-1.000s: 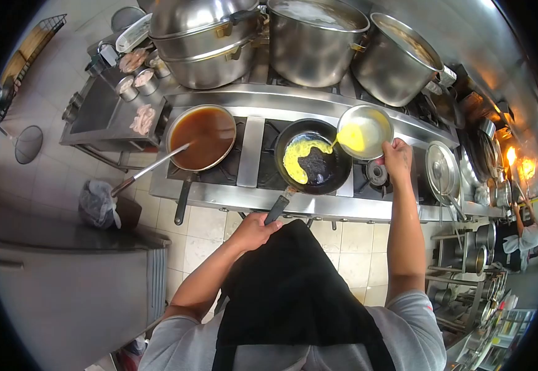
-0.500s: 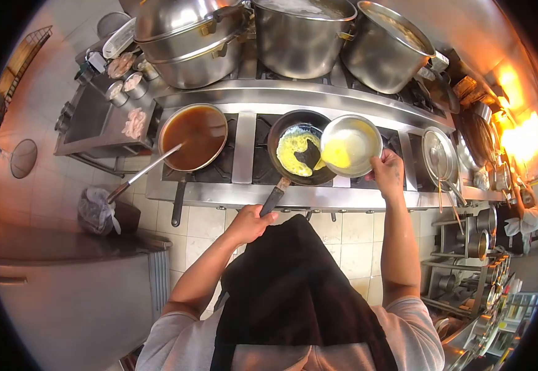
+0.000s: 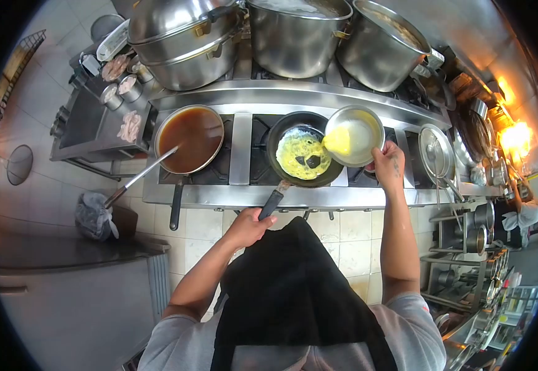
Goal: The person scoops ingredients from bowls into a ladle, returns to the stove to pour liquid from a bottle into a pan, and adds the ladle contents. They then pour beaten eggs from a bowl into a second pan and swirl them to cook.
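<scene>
Left hand (image 3: 248, 227): I grip the handle (image 3: 271, 204) of the frying pan (image 3: 312, 162), probably steadying it.
Right hand (image 3: 389, 163): I hold the metal bowl (image 3: 366, 139) by its rim, tilted beside the pan, likely for pouring.
Bowl: yellow liquid (image 3: 338, 141) at the low lip.
Frying pan: on the stove (image 3: 240, 145), yellow layer (image 3: 300, 148) inside.
Saucepan (image 3: 185, 172): brown liquid (image 3: 190, 137).

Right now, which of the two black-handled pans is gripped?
The black pan holding yellow mixture: the left hand grips its handle. No hand touches the pan of brown liquid.
</scene>
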A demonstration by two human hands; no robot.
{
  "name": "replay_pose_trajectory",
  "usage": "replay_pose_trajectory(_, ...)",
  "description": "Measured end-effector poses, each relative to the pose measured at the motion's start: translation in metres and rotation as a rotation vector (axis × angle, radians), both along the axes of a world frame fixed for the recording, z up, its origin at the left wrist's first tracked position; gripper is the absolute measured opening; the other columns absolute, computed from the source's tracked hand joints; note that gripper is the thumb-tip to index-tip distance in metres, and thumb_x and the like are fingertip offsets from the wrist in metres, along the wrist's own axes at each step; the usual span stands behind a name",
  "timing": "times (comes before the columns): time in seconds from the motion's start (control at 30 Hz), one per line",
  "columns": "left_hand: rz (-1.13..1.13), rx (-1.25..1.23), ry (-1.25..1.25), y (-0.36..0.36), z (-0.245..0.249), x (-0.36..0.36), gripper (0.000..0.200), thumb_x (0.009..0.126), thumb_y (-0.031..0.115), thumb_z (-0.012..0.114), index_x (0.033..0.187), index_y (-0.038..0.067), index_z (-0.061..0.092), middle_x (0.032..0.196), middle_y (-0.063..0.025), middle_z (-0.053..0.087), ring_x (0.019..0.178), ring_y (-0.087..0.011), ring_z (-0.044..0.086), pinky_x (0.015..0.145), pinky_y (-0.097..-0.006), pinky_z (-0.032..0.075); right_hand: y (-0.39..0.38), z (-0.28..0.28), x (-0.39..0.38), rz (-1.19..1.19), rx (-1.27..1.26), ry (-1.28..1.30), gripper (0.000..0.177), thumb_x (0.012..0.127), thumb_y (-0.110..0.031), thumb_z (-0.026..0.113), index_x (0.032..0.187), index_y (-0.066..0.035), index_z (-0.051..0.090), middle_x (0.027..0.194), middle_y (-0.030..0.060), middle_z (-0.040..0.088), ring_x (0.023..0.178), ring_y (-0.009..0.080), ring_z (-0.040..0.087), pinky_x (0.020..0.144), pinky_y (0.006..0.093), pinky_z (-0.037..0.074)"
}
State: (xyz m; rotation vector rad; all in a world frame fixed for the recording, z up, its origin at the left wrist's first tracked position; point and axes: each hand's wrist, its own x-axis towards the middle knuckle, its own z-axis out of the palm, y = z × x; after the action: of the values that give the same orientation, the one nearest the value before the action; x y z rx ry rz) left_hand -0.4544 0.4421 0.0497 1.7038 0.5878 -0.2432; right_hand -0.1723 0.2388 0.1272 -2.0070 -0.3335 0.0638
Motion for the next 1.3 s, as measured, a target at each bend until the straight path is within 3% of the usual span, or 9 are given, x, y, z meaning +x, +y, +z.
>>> replay_pose_trajectory(0.1, 0.014, -0.019, -0.004, 0.002, -0.002, 0.0, 0.036, 0.089, 0.032, 0.061, 0.066, 0.009, 0.045, 0.051, 0.0024, 0.044, 0.045, -0.0084, 0.04, 0.043, -0.0284, 0.033, -0.006, -0.004, -0.002, 0.009, -0.046, -0.005, 0.017, 0.079, -0.007, 0.057, 0.066, 0.0, 0.05, 0.057, 0.0068, 0.057, 0.047, 0.0129, 0.059, 0.042, 0.0263, 0.046)
replay_pose_trajectory(0.23, 0.018, -0.023, 0.007, 0.005, -0.005, -0.002, 0.036, 0.089, 0.032, 0.061, 0.066, 0.009, 0.045, 0.051, 0.0023, 0.044, 0.044, -0.0084, 0.041, 0.043, -0.0284, 0.033, -0.001, -0.009, -0.014, 0.045, -0.09, -0.005, 0.018, 0.081, -0.005, 0.057, 0.066, -0.003, 0.048, 0.057, 0.0061, 0.056, 0.045, 0.0112, 0.056, 0.041, 0.0234, 0.044)
replay_pose_trajectory(0.5, 0.022, -0.051, 0.006, 0.004, -0.014, -0.006, 0.038, 0.089, 0.032, 0.062, 0.064, 0.009, 0.044, 0.051, 0.0016, 0.045, 0.044, -0.0087, 0.041, 0.042, -0.0278, 0.033, 0.033, -0.001, -0.03, 0.093, 0.012, 0.059, 0.019, 0.078, -0.004, 0.058, 0.064, -0.001, 0.048, 0.057, 0.0058, 0.054, 0.045, 0.0116, 0.056, 0.041, 0.025, 0.046)
replay_pose_trajectory(0.6, 0.007, -0.069, 0.001, 0.002, -0.009, -0.008, 0.033, 0.091, 0.029, 0.06, 0.068, 0.01, 0.047, 0.052, 0.0031, 0.044, 0.045, -0.0069, 0.04, 0.042, -0.026, 0.032, 0.041, -0.005, -0.024, 0.082, 0.074, 0.025, 0.02, 0.079, -0.005, 0.058, 0.062, -0.001, 0.047, 0.055, 0.0065, 0.054, 0.045, 0.0126, 0.057, 0.041, 0.0255, 0.046)
replay_pose_trajectory(0.9, -0.026, -0.048, 0.012, 0.0, 0.0, -0.015, 0.031, 0.09, 0.029, 0.061, 0.07, 0.009, 0.05, 0.051, 0.003, 0.044, 0.045, -0.007, 0.039, 0.043, -0.0263, 0.032, 0.054, 0.0, 0.008, 0.035, -0.084, -0.2, 0.023, 0.079, -0.01, 0.056, 0.062, -0.001, 0.044, 0.053, 0.0102, 0.053, 0.046, 0.015, 0.059, 0.044, 0.0288, 0.046)
replay_pose_trajectory(0.97, -0.023, -0.063, 0.015, 0.0, 0.0, -0.015, 0.031, 0.09, 0.029, 0.061, 0.07, 0.009, 0.05, 0.051, 0.003, 0.045, 0.045, -0.007, 0.039, 0.043, -0.0262, 0.032, 0.056, -0.003, 0.013, 0.021, -0.17, -0.358, 0.021, 0.078, -0.01, 0.058, 0.064, 0.001, 0.046, 0.054, 0.0161, 0.053, 0.051, 0.028, 0.059, 0.052, 0.0354, 0.047)
replay_pose_trajectory(1.0, -0.02, -0.079, 0.018, 0.0, 0.0, -0.015, 0.03, 0.09, 0.029, 0.061, 0.07, 0.009, 0.05, 0.051, 0.003, 0.045, 0.044, -0.0071, 0.039, 0.043, -0.0262, 0.032, 0.056, 0.0, 0.011, 0.022, -0.17, -0.358, 0.021, 0.078, -0.01, 0.058, 0.064, 0.001, 0.046, 0.054, 0.0161, 0.053, 0.051, 0.028, 0.059, 0.052, 0.0354, 0.047)
replay_pose_trajectory(1.07, -0.016, -0.088, 0.015, 0.0, -0.004, -0.016, 0.031, 0.09, 0.029, 0.061, 0.07, 0.009, 0.05, 0.051, 0.003, 0.045, 0.044, -0.0071, 0.039, 0.043, -0.0263, 0.032, 0.056, 0.008, 0.002, 0.097, -0.264, -0.508, 0.016, 0.08, -0.01, 0.059, 0.072, 0.001, 0.05, 0.064, 0.0197, 0.057, 0.059, 0.0383, 0.058, 0.057, 0.0403, 0.047)
replay_pose_trajectory(1.3, 0.013, -0.022, 0.06, 0.002, -0.007, -0.015, 0.034, 0.09, 0.028, 0.062, 0.066, 0.01, 0.047, 0.05, 0.0028, 0.045, 0.044, -0.0073, 0.04, 0.043, -0.0267, 0.033, 0.049, 0.003, -0.013, 0.207, -0.415, -0.727, 0.008, 0.079, -0.008, 0.06, 0.081, -0.003, 0.054, 0.08, 0.0184, 0.058, 0.07, 0.0392, 0.06, 0.061, 0.0465, 0.048)
